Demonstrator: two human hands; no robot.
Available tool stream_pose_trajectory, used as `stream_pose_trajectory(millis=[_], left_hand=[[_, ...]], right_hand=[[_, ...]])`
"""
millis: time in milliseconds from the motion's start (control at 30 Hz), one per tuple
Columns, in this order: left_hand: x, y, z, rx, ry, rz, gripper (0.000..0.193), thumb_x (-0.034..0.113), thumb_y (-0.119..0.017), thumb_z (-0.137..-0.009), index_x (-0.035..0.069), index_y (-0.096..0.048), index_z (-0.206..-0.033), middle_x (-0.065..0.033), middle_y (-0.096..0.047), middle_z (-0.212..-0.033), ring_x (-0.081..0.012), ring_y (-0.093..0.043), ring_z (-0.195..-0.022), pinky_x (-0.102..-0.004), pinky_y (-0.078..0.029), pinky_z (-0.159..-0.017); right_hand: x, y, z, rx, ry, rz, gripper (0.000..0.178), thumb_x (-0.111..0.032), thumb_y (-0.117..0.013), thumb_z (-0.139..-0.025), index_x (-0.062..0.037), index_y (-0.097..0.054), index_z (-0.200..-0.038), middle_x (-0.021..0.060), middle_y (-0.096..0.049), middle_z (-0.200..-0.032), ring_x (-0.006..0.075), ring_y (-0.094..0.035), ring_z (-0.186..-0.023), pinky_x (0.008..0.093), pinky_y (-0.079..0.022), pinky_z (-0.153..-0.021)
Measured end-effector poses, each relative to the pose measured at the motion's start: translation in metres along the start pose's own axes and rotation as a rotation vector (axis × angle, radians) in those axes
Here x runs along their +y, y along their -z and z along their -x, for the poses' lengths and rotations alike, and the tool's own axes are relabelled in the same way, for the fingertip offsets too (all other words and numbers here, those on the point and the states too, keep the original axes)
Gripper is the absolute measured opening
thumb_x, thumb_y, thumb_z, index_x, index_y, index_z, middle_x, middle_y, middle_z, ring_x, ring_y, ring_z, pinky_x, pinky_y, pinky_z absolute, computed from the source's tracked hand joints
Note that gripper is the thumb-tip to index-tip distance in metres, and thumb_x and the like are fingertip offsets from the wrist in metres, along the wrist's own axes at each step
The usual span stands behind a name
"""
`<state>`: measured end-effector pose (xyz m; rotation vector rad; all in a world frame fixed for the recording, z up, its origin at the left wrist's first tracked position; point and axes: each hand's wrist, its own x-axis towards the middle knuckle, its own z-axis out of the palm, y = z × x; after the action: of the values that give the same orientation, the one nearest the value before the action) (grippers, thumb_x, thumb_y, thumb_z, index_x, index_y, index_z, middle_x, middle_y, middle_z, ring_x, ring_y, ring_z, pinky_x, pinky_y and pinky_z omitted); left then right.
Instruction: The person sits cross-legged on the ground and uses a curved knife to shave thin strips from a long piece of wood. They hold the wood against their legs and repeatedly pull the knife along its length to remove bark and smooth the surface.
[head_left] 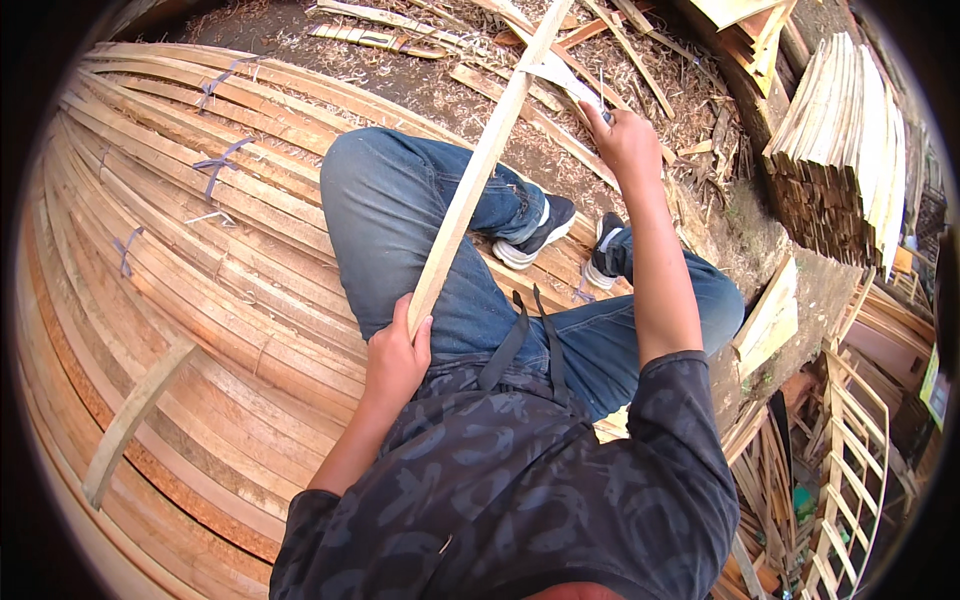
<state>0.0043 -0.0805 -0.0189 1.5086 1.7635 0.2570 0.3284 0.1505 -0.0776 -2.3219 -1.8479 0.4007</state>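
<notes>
Wooden strip point(478, 180) slants forward from the left hand point(393, 358), whose fingers are closed around its near end; knife point(568, 82) is in the right hand point(630, 148), fingers curled firmly round it; its blade point(548, 73) sits left of those fingers, at the strip (contact cannot be confirmed); jeans point(385, 215) lie beneath; long slats point(300, 290) spread left of the left fingers; stacked boards point(838, 135) stand well right of the right fingers.

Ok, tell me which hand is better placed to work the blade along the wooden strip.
Probably the right hand: it already holds the blade, which appears to meet the far part of the wooden strip. The left hand is occupied, gripping the near end.
</notes>
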Motion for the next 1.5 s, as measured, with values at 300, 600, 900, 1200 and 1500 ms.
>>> stream_pose_trajectory(millis=[300, 600, 900, 1200, 1500], left_hand=[[-0.002, 0.002, 0.0, 0.014, -0.059, 0.038, 0.035, 0.02, -0.059, -0.095, 0.001, -0.052, -0.122, -0.0275, -0.065, -0.073, -0.0455, -0.066, -0.071, -0.051, -0.051, -0.06], [-0.01, 0.0, 0.008, 0.051, -0.07, 0.073, 0.037, 0.019, -0.06, -0.095, -0.001, -0.052, -0.125, -0.0292, -0.064, -0.074, -0.0456, -0.066, -0.072, -0.049, -0.052, -0.059], [-0.022, 0.005, 0.014, 0.059, -0.116, 0.091, 0.038, 0.02, -0.062, -0.094, -0.002, -0.052, -0.124, -0.0292, -0.064, -0.074, -0.0459, -0.066, -0.071, -0.0479, -0.052, -0.058], [-0.084, 0.032, 0.068, -0.018, 0.017, 0.045, 0.034, 0.016, -0.063, -0.092, -0.002, -0.057, -0.12, -0.0272, -0.067, -0.079, -0.0422, -0.069, -0.073, -0.0447, -0.053, -0.06], [-0.095, 0.03, 0.065, -0.014, -0.044, 0.025, 0.031, 0.013, -0.064, -0.09, -0.003, -0.057, -0.116, -0.0261, -0.066, -0.078, -0.0436, -0.068, -0.073, -0.045, -0.053, -0.06]], right_hand=[[-0.012, 0.003, 0.027, 0.022, 0.011, -0.145, 0.074, -0.064, -0.052, -0.09, 0.005, -0.067, -0.07, 0.0276, -0.063, -0.067, 0.0441, -0.064, -0.067, 0.0498, -0.051, -0.064], [-0.033, 0.02, 0.02, 0.034, 0.176, -0.057, 0.074, -0.069, -0.051, -0.088, 0.0006, -0.067, -0.069, 0.0226, -0.064, -0.063, 0.038, -0.066, -0.064, 0.0468, -0.053, -0.06], [0.016, 0.054, -0.067, 0.134, -0.048, -0.04, 0.086, -0.077, -0.042, -0.088, 0.0038, -0.068, -0.073, 0.0298, -0.067, -0.081, 0.0423, -0.069, -0.083, 0.0496, -0.054, -0.076], [-0.021, 0.039, 0.007, 0.063, 0.131, -0.125, 0.071, -0.065, -0.052, -0.09, 0.0008, -0.067, -0.069, 0.0219, -0.063, -0.062, 0.0374, -0.066, -0.062, 0.0456, -0.053, -0.058], [-0.041, 0.042, 0.011, 0.022, 0.23, -0.084, 0.072, -0.067, -0.05, -0.09, 0.0002, -0.067, -0.069, 0.0207, -0.064, -0.063, 0.0369, -0.066, -0.064, 0.0461, -0.053, -0.061]])
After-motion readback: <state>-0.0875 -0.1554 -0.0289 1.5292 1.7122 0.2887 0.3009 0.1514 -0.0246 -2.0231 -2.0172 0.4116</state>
